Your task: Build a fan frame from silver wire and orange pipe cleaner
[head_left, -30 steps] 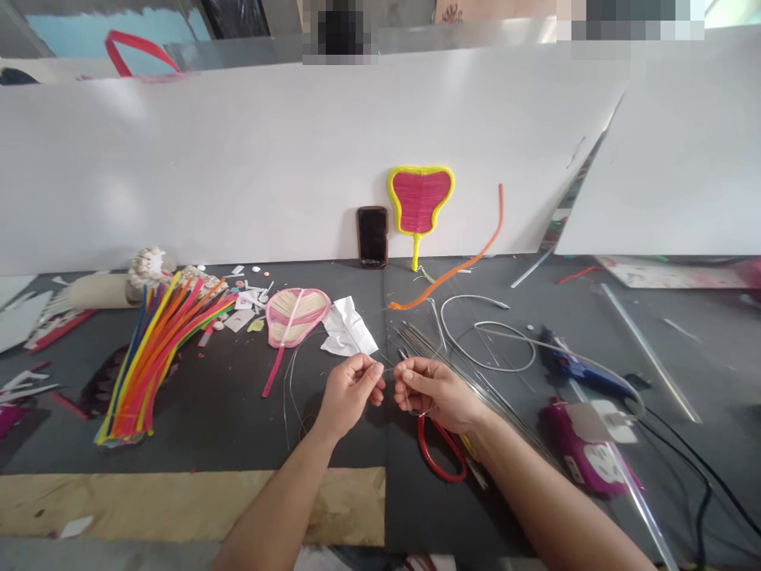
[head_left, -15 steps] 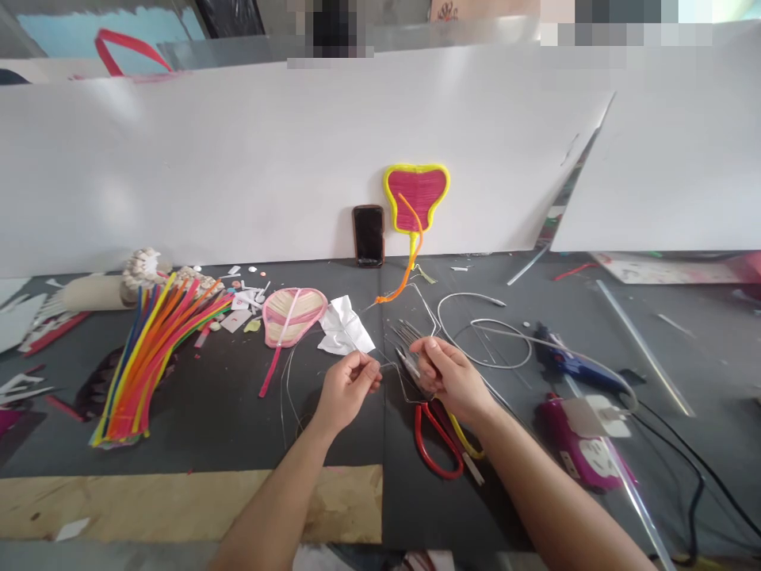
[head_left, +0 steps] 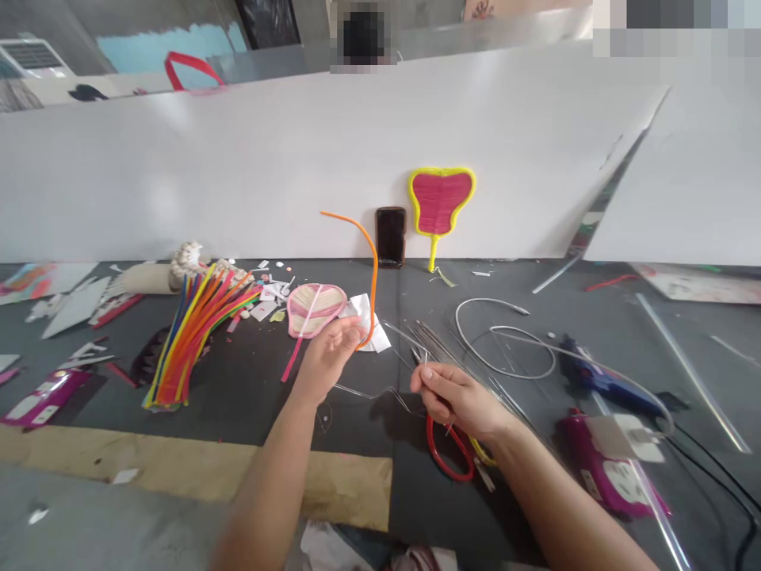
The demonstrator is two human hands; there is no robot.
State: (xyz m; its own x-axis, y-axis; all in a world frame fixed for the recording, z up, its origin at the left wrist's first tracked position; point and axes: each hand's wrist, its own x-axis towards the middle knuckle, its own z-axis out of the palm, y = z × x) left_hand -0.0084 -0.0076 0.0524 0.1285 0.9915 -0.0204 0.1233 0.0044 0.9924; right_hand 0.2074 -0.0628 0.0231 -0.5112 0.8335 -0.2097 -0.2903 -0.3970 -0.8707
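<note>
My left hand (head_left: pixel 330 353) is closed on the lower end of an orange pipe cleaner (head_left: pixel 374 277), which curves upward and bends left at its top. My right hand (head_left: pixel 455 392) pinches a thin metal wire (head_left: pixel 425 357), its far parts hard to trace. Between and below the hands, a bent wire (head_left: pixel 369 394) runs just above the dark table. Scissors with a red handle (head_left: pixel 445 460) lie beneath my right hand, partly hidden by it. Behind my left hand are a crumpled white paper (head_left: pixel 377 333) and a pink-edged fan-shaped piece (head_left: pixel 315 309).
A bundle of coloured pipe cleaners (head_left: pixel 178 349) lies left. A phone (head_left: pixel 391 238) and a yellow-rimmed magenta fan shape (head_left: pixel 443 202) lean on the white board (head_left: pixel 267 174). At right are a blue glue gun (head_left: pixel 600 377), a coiled cable (head_left: pixel 552 349) and a magenta power strip (head_left: pixel 618 484).
My left hand has risen slightly, and the orange pipe cleaner has swung from right of it to upright. My right hand stays low with the wire. The view has shifted left.
</note>
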